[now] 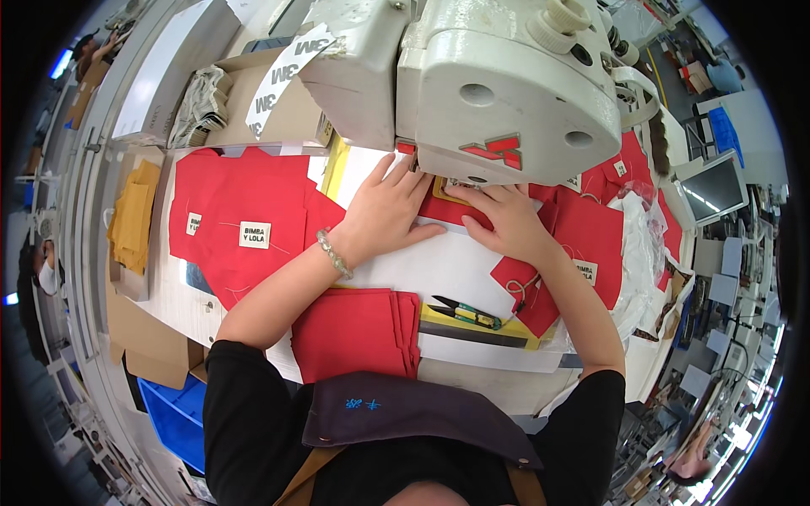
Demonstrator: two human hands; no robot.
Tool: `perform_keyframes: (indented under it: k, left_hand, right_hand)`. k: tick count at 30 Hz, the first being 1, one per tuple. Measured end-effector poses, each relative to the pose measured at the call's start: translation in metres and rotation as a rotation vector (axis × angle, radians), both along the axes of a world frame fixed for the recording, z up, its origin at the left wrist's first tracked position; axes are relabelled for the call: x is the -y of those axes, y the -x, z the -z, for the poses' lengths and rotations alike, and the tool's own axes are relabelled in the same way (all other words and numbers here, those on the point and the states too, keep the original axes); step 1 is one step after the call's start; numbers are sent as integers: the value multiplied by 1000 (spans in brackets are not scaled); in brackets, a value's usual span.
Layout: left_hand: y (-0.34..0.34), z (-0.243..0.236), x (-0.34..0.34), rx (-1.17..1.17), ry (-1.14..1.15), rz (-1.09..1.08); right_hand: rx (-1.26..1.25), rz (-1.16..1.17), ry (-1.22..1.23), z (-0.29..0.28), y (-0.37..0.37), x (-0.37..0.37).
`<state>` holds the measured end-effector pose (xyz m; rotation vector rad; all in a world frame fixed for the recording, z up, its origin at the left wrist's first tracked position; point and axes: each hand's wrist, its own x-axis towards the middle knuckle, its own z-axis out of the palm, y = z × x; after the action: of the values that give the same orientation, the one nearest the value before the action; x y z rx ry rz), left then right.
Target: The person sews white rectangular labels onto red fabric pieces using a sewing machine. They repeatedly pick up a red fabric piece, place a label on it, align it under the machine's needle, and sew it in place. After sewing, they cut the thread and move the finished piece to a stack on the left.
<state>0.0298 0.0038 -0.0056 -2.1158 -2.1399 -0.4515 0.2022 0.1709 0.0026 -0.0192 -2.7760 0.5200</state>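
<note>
Beneath the head of a white sewing machine (506,101) lies a red fabric piece (445,211), with a small gold-coloured frame (440,192) on top of it. My left hand (390,212) rests flat on the white work plate (396,271), fingertips by the machine's needle area and thumb spread toward the red piece. From the other side, my right hand (512,223) lays its outstretched fingers on the red piece beside the gold frame. Neither hand grips anything that I can see. The machine head partly hides the needle area.
Red pieces with white labels (256,235) lie at left; more labelled red pieces (603,240) lie at right. Nearer me are a red fabric stack (359,335) and thread snips (464,313). A box of yellow pieces (133,215), a cardboard box (253,101) and clear plastic (637,244) surround the machine.
</note>
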Motion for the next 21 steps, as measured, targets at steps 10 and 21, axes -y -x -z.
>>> perform_keyframes:
  k: [10, 21]
  left_hand:
    - [-3, 1, 0, -25, -28, -3]
    - [-3, 4, 1, -19, -29, -3]
  right_hand:
    - [45, 40, 60, -1, 0, 3]
    - [102, -6, -68, 1, -12, -6]
